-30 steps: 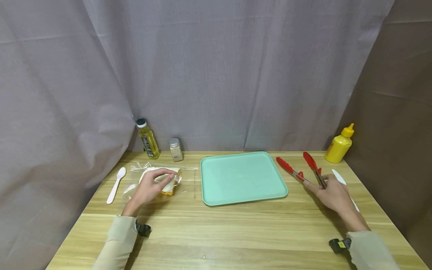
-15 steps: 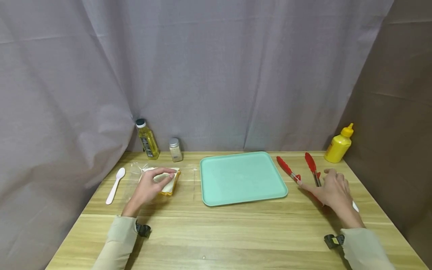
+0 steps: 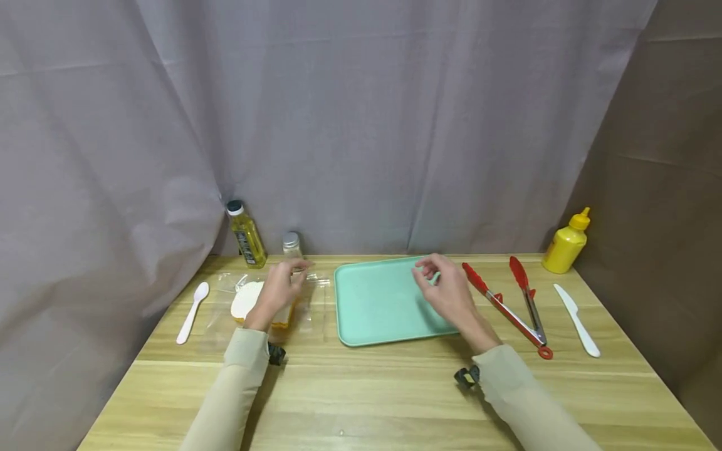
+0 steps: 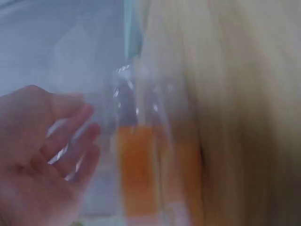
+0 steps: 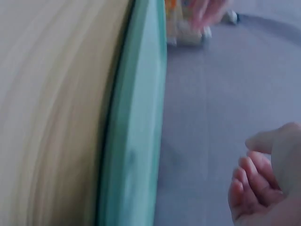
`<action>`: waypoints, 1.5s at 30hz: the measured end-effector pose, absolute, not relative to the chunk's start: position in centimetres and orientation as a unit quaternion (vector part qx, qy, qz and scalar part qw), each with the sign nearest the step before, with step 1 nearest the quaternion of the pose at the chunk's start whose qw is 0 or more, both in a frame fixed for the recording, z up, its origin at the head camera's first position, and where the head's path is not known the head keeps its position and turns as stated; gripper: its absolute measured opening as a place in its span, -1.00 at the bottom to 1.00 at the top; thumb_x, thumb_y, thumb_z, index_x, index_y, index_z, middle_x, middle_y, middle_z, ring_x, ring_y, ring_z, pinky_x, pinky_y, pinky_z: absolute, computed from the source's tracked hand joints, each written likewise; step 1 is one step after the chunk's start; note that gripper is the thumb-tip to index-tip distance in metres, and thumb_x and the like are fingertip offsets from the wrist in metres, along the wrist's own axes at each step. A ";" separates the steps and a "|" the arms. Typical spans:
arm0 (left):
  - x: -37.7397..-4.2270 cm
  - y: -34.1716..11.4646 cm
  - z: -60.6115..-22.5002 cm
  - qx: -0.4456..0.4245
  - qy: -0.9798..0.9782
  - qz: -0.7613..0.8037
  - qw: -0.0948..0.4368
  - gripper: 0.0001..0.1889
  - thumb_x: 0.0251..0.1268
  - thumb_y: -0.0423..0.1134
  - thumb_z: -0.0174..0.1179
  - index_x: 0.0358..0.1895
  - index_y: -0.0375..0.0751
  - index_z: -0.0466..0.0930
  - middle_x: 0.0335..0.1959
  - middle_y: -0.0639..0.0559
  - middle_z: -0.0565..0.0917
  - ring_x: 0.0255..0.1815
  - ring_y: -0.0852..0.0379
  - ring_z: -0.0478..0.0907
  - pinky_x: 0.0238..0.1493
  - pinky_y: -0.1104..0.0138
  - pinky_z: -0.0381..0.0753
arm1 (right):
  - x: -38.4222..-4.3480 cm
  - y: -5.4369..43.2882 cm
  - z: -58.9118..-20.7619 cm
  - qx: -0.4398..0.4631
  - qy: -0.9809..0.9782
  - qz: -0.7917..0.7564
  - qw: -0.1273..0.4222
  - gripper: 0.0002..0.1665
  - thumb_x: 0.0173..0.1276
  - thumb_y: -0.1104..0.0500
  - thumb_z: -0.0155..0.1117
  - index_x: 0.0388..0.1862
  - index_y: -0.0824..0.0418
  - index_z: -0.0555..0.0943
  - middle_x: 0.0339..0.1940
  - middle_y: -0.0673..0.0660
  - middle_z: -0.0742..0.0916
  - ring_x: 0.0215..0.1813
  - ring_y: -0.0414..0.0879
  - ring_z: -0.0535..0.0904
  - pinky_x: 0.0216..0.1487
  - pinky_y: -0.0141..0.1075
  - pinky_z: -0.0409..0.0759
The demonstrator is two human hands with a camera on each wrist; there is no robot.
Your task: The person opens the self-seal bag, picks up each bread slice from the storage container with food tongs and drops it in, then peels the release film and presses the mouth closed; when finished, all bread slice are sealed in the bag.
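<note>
Bread (image 3: 246, 300) is in its clear bag (image 3: 309, 316), just under the left hand (image 3: 279, 288), not out yet. That hand's fingers bend loosely, holding nothing. The right hand (image 3: 448, 291), also loosely bent and bare, is over the green tray (image 3: 372, 307), where no bread lies.

Plain beige long sleeves (image 3: 232, 388) are worn with small, blocky black wrist cameras (image 3: 276, 354).

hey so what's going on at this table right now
A person's left hand is over sliced bread in a clear plastic bag; the right hand is above the mint-green tray. Neither appears to hold anything, though blur hides whether the left touches the bag. Red-tipped tongs lie spread open beside the tray.
</note>
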State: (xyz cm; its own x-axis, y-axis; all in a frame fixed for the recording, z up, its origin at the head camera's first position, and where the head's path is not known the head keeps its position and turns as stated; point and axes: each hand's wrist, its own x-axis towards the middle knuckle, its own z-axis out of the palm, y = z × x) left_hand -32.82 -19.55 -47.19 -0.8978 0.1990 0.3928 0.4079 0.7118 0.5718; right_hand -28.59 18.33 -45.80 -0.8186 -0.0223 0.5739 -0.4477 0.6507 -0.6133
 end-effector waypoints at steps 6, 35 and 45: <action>-33.6 -18.0 -48.1 -0.143 -0.939 -0.294 0.103 -0.68 0.51 -0.41 0.28 0.25 -0.23 0.76 0.22 -0.23 0.80 0.27 -0.25 0.74 0.35 -0.12 0.71 | -30.0 11.3 -47.5 0.163 -0.872 0.430 0.170 -0.96 0.52 0.21 0.45 -0.14 0.16 0.80 -0.39 0.02 0.80 -0.29 -0.17 0.70 -0.25 -0.37 0.71; -31.3 -18.2 -48.1 -0.162 -0.906 -0.383 0.082 -0.91 0.55 -0.26 0.36 -0.08 -0.13 0.84 -0.17 0.01 0.88 -0.10 0.01 0.78 0.05 0.03 0.77 | -30.0 1.4 -48.2 0.167 -0.877 0.445 0.077 -0.89 0.48 0.24 0.49 -0.10 0.25 0.86 -0.24 0.08 0.91 -0.21 -0.14 0.84 -0.13 -0.38 0.81; -31.1 -17.8 -48.4 -0.161 -0.902 -0.393 0.071 -0.92 0.54 -0.25 0.37 -0.11 -0.09 0.85 -0.17 0.05 0.87 -0.04 0.03 0.78 0.14 -0.02 0.78 | -29.9 1.2 -48.5 0.131 -0.883 0.444 0.075 -0.84 0.48 0.23 0.50 -0.03 0.21 0.88 -0.20 0.08 0.92 -0.17 -0.13 0.88 -0.12 -0.35 0.84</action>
